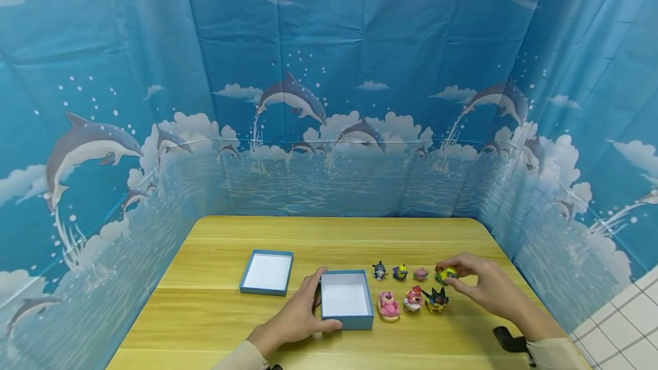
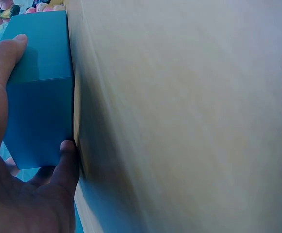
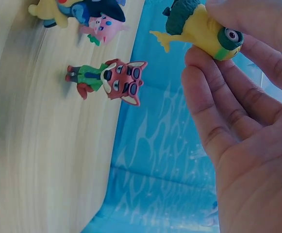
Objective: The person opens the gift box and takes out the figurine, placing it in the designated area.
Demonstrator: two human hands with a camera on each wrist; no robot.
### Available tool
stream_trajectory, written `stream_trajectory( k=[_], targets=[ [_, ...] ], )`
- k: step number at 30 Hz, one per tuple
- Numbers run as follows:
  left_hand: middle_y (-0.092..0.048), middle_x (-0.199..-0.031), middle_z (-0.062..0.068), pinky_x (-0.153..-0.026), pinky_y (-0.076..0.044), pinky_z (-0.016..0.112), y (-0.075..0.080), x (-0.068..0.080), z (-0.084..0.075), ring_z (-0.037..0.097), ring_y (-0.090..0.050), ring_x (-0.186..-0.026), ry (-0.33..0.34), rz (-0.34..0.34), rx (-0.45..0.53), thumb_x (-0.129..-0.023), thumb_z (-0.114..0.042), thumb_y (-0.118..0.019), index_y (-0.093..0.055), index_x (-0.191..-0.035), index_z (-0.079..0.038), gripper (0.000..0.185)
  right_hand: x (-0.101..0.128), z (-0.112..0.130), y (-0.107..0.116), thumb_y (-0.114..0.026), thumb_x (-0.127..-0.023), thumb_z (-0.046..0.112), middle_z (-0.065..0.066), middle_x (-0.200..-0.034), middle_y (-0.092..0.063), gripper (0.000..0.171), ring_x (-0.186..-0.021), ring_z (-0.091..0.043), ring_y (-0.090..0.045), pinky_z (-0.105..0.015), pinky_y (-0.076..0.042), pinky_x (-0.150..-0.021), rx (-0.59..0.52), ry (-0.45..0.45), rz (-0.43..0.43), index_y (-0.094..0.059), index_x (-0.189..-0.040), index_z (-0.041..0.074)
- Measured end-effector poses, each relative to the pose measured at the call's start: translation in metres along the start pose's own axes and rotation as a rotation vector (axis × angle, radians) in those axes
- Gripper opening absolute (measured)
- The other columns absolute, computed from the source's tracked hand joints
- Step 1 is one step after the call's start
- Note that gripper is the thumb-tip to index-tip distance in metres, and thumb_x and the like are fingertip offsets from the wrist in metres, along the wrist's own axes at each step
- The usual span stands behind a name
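Observation:
My left hand [image 1: 298, 314] grips the open blue box [image 1: 354, 322] at its left side, thumb on the front wall and fingers round the back. White lining shows inside the box. In the left wrist view the thumb lies against the blue wall, another fingertip low by the table. My right hand [image 1: 485, 283] pinches a yellow one-eyed toy figurine [image 3: 206, 31] with green on it, between thumb and fingers, held above the table in the right wrist view. Near it stands a fox figurine [image 3: 107, 77] in a green jacket.
Right of the box stand a grey figurine [image 1: 379, 270], a yellow-and-purple one [image 1: 400, 272], a small pink one [image 1: 420, 273], a pink bear [image 1: 388, 306], a red-and-white one [image 1: 413, 300] and a black-eared one [image 1: 437, 300]. A blue box lid [image 1: 267, 272] lies left. A dolphin curtain [image 1: 329, 187] surrounds the table.

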State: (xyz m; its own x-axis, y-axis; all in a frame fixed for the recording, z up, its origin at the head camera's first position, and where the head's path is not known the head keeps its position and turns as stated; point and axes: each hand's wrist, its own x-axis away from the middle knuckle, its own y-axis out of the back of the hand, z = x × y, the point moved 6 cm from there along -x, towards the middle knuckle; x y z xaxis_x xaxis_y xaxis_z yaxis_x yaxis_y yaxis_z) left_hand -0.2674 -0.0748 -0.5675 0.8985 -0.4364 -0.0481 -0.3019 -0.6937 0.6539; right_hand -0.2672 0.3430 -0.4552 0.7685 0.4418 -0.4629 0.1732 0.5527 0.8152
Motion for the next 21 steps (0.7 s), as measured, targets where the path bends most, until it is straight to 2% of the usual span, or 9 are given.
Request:
stream_trajectory(
  k=[5, 10, 16, 21],
  targets=[
    [-0.040, -0.184, 0.020, -0.126, -0.052, 0.063, 0.000, 0.000, 0.000, 0.035, -0.058, -0.157, -0.005, -0.002, -0.005, -0.095, -0.066, -0.093, -0.016, -0.188, -0.022, 0.129, 0.003, -0.004, 0.000, -0.095, -0.096, 0.007, 0.004, -0.123, -0.087, 0.041, -0.102, 0.002, -0.077, -0.033, -0.070, -0.083, -0.006, -0.001, 0.001, -0.083, -0.130, 0.027],
    [-0.040, -0.184, 0.019, -0.126, -0.052, 0.063, 0.000, 0.000, 0.000, 0.035, -0.057, -0.157, -0.002, 0.000, -0.006, -0.095, -0.067, -0.093, -0.016, -0.188, -0.022, 0.129, 0.007, -0.010, -0.001, -0.096, -0.095, 0.005, -0.003, -0.120, -0.087, 0.038, -0.100, 0.002, -0.076, -0.033, -0.070, -0.081, 0.001, -0.007, -0.006, -0.084, -0.128, 0.020],
    [-0.040, -0.184, 0.019, -0.127, -0.052, 0.063, 0.000, 0.000, -0.001, 0.036, -0.057, -0.158, 0.002, 0.001, -0.003, -0.095, -0.066, -0.093, -0.016, -0.188, -0.022, 0.129, 0.012, -0.019, -0.001, -0.097, -0.094, 0.006, -0.002, -0.121, -0.086, 0.039, -0.099, 0.002, -0.075, -0.034, -0.069, -0.081, 0.010, -0.037, 0.009, -0.084, -0.129, 0.018],
    [-0.039, -0.184, 0.019, -0.126, -0.053, 0.063, 0.000, 0.001, 0.000, 0.036, -0.057, -0.158, 0.004, 0.003, 0.002, -0.095, -0.067, -0.092, -0.016, -0.188, -0.022, 0.129, 0.016, -0.025, -0.002, -0.098, -0.091, 0.005, -0.002, -0.119, -0.086, 0.042, -0.097, 0.002, -0.075, -0.034, -0.069, -0.079, 0.028, -0.027, 0.000, -0.084, -0.128, 0.017]
  ],
)
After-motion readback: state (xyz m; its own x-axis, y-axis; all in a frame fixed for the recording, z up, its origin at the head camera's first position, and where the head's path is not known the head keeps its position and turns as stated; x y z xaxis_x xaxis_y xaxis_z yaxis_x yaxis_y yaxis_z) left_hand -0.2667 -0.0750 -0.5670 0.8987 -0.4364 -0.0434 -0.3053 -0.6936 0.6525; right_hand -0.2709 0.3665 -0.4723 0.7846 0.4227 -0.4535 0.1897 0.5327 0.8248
